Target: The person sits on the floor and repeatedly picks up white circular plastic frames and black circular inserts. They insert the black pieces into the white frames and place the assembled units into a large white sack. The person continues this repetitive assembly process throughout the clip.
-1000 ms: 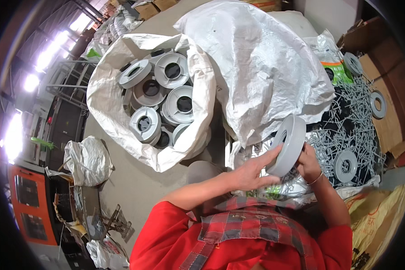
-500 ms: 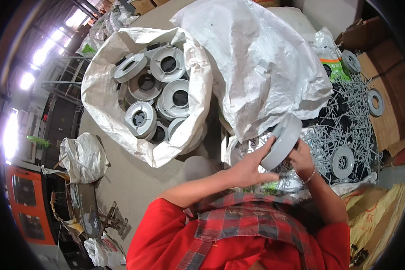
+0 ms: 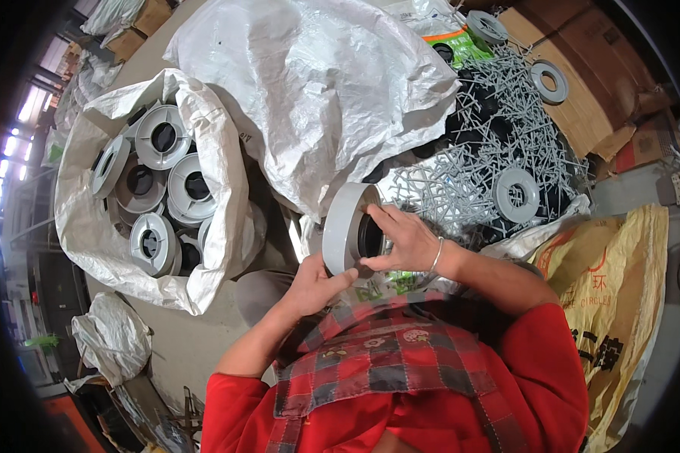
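A round grey plastic flange (image 3: 340,230) stands on edge in front of my body, between both hands. My left hand (image 3: 316,287) grips its lower rim, thumb along the near side. On the flange's right side sits a black round insert (image 3: 369,237), and my right hand (image 3: 406,240) holds it between thumb and fingers. Whether the insert is fully seated I cannot tell. At the left, an open white woven sack (image 3: 230,162) holds several similar grey flanges (image 3: 163,137) with black centres.
Silvery screws or pins (image 3: 461,185) lie heaped with black parts on the right, a loose grey flange (image 3: 516,195) on top. A large white sack (image 3: 310,90) covers the pile's left side. Cardboard (image 3: 574,98) borders the far right; a yellow sack (image 3: 619,302) lies nearer.
My view has swung right. The flange has turned, so its right side with the black insert now shows. My right hand has come onto that insert; my left has shifted to the lower rim.
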{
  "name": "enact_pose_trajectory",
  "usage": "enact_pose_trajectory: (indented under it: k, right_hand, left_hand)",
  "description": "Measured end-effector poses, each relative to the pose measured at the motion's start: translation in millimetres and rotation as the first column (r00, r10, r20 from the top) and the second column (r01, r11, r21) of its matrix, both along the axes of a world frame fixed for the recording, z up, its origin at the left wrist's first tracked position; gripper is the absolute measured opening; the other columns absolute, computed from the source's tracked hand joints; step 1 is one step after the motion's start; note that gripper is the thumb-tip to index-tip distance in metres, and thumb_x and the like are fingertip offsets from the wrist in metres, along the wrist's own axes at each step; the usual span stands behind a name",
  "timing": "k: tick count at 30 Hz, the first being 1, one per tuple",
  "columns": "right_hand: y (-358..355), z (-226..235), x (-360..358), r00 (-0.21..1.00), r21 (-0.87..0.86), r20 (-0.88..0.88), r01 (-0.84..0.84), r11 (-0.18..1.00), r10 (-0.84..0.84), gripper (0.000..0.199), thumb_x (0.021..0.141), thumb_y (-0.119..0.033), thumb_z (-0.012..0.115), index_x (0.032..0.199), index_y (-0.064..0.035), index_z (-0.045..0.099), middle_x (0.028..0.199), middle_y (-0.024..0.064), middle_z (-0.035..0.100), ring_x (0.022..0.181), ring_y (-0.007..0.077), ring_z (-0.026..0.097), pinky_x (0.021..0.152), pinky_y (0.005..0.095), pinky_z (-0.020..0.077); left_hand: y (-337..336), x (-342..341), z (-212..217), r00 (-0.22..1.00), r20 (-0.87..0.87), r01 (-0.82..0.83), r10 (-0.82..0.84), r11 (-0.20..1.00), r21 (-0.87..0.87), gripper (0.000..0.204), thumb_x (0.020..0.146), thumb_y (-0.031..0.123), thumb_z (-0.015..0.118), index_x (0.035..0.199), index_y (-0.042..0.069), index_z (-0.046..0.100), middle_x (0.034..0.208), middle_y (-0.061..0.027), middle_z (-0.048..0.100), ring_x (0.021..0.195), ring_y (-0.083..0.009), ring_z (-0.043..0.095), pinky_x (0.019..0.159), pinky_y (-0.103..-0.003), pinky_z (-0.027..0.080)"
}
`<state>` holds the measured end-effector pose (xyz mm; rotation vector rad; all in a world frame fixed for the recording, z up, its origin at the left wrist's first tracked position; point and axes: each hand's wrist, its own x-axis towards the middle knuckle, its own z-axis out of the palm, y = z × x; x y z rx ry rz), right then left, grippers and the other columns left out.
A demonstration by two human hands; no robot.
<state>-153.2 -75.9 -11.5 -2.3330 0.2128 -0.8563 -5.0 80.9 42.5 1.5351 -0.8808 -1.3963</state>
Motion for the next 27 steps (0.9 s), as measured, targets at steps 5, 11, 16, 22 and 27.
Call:
enact_pose_trajectory:
  k: [5, 11, 16, 22, 27]
  right_hand:
    - [13, 4, 8, 0.979, 0.767, -0.187, 0.091, 0.635, 0.085, 0.063, 0.081, -0.047, 0.062, 0.107, 0.0099, 0.051, 0.078, 0.0196, 0.062, 0.068, 0.0259, 0.064, 0.055, 0.0336, 0.0501]
    - [-42, -31, 2, 0.866, 0.803, -0.435, 0.249, 0.541, 0.247, 0.074, 0.087, -0.057, 0.049, 0.115, 0.0111, 0.051, 0.106, 0.0277, 0.060, 0.107, 0.0283, 0.057, 0.085, 0.0340, 0.0479]
    - [-167, -138, -54, 0.492, 0.100, -0.814, 0.644, 0.759, -0.310, 0.096, 0.074, -0.057, 0.065, 0.135, 0.0098, 0.032, 0.132, 0.0329, 0.041, 0.124, 0.0400, 0.043, 0.103, 0.0385, 0.0351]
    - [-195, -209, -100, 0.285, 0.126, -0.949, 0.728, 0.674, -0.131, 0.117, 0.061, -0.066, 0.070, 0.141, 0.0048, 0.022, 0.132, 0.0319, 0.042, 0.123, 0.0412, 0.043, 0.102, 0.0397, 0.0364]
    - [-187, -247, -86, 0.154, -0.007, -0.976, 0.689, 0.724, -0.155, 0.123, 0.058, -0.073, 0.068, 0.147, -0.0105, 0.011, 0.137, 0.0285, 0.037, 0.126, 0.0412, 0.040, 0.102, 0.0448, 0.0365]
  left_hand:
    - [13, -14, -35, 0.972, 0.222, -0.033, 0.076, 0.981, -0.193, 0.048, 0.081, 0.008, 0.065, 0.123, -0.006, 0.046, 0.104, -0.0084, 0.060, 0.091, -0.0103, 0.054, 0.078, -0.026, 0.045]
    - [22, 39, -23, 0.697, 0.658, 0.122, 0.284, 0.857, -0.500, 0.046, 0.077, 0.002, 0.063, 0.120, -0.007, 0.050, 0.103, -0.0154, 0.062, 0.089, -0.0194, 0.061, 0.080, -0.032, 0.049]
    - [12, 104, 59, 0.169, 0.516, -0.284, 0.840, 0.543, -0.790, 0.085, 0.080, 0.005, 0.065, 0.145, -0.003, 0.010, 0.152, -0.0180, 0.012, 0.142, -0.0262, 0.009, 0.114, -0.038, 0.008]
    - [-38, 42, 36, 0.536, -0.533, -0.829, 0.654, 0.527, -0.186, 0.045, 0.088, 0.016, 0.058, 0.126, -0.001, 0.044, 0.124, -0.0157, 0.052, 0.114, -0.0256, 0.050, 0.101, -0.037, 0.038]
    - [-107, -33, -105, 0.541, -0.339, -0.511, 0.770, 0.621, 0.595, 0.053, 0.085, 0.021, 0.062, 0.128, 0.002, 0.039, 0.128, -0.0185, 0.043, 0.120, -0.0355, 0.040, 0.106, -0.042, 0.031]
